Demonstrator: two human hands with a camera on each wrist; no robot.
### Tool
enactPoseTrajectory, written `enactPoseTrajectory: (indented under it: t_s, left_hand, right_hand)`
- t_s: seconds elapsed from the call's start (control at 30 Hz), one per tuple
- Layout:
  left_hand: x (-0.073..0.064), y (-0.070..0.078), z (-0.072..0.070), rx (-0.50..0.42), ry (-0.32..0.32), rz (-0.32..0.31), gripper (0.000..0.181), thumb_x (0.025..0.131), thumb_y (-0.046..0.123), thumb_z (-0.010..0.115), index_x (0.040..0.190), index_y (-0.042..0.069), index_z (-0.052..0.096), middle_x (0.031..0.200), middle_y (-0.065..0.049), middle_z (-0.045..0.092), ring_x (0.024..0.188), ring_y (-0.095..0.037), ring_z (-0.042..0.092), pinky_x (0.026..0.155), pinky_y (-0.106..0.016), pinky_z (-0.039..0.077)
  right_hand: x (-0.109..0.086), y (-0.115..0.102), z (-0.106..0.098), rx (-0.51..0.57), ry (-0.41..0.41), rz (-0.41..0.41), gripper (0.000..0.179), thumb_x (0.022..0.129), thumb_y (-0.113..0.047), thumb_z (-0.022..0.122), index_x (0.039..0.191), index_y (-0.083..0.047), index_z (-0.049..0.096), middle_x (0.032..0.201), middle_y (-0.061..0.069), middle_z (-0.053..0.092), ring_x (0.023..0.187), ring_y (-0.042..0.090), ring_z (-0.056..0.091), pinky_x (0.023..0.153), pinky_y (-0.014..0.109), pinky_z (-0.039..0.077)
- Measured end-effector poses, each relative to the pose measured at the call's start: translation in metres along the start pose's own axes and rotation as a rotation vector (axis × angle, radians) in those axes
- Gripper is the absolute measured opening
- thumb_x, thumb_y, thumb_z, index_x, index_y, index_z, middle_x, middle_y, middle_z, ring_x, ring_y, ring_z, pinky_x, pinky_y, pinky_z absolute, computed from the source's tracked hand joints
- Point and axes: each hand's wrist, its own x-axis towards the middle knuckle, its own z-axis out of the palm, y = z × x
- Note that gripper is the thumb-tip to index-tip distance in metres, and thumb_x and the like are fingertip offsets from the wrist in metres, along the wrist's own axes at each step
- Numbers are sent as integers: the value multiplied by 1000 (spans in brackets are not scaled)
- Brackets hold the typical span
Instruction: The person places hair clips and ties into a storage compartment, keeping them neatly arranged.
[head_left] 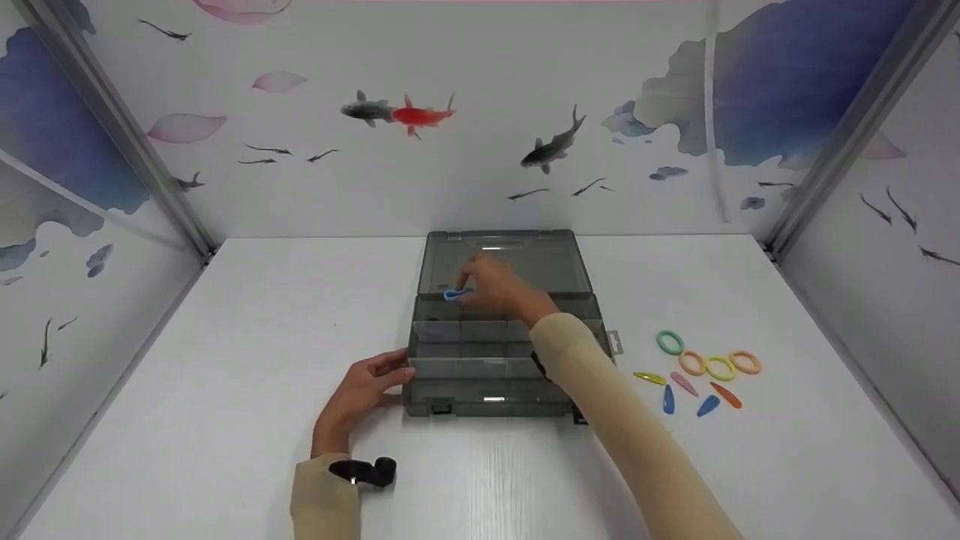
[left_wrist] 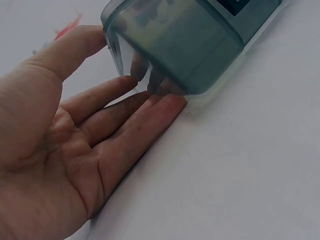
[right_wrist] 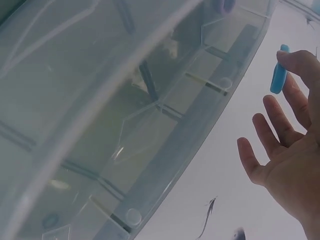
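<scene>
A clear grey divided storage box (head_left: 491,388) lies with its lid (head_left: 510,262) raised at the back. My right hand (head_left: 495,285) is over the rear compartments and pinches a small blue hair tie (head_left: 452,295) between thumb and forefinger. The same blue band (right_wrist: 279,75) shows edge-on in the right wrist view, the other fingers spread. Against the box's left side rests my left hand (head_left: 364,390), its thumb at the upper rim and its fairly straight fingers (left_wrist: 145,120) touching the side wall. A purple ring (right_wrist: 226,6) shows through the plastic in the right wrist view.
Right of the box lie several hair ties, among them a green one (head_left: 670,343) and a yellow one (head_left: 721,367). Several snap hair clips are nearer me, including a pink one (head_left: 684,384) and an orange one (head_left: 726,395). A patterned back wall (head_left: 465,187) closes off the white table (head_left: 247,360).
</scene>
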Motion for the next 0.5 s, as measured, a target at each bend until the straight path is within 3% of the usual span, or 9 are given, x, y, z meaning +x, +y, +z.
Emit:
enactPoseTrajectory:
  t_s: [0.13,0.37,0.5]
  left_hand:
    - [1,-2,-1,-11,-9,-4,64,90,32,76,145,10,53,149,-15,53,131,-29,57,100,-45,54]
    - [2,0,0,-7,4,4,63,89,32,77,144,9,55,148,-15,54,129,-30,59,96,-44,56]
    - [1,0,-1,-7,2,5,63,90,32,76,144,9,55,148,-16,54,128,-30,59,96,-44,56]
  right_hand:
    - [1,-3,4,-26,-24,-3,22,93,-22,72,110,-8,71,146,15,51,134,34,50,114,53,39]
    - [2,-4,11,-45,-66,-20,23,91,-22,74,108,-7,71,144,15,52,134,34,50,121,65,21]
    - [3,-2,15,-46,-59,-24,21,90,-20,75,104,-6,72,138,15,56,127,33,54,119,68,20]
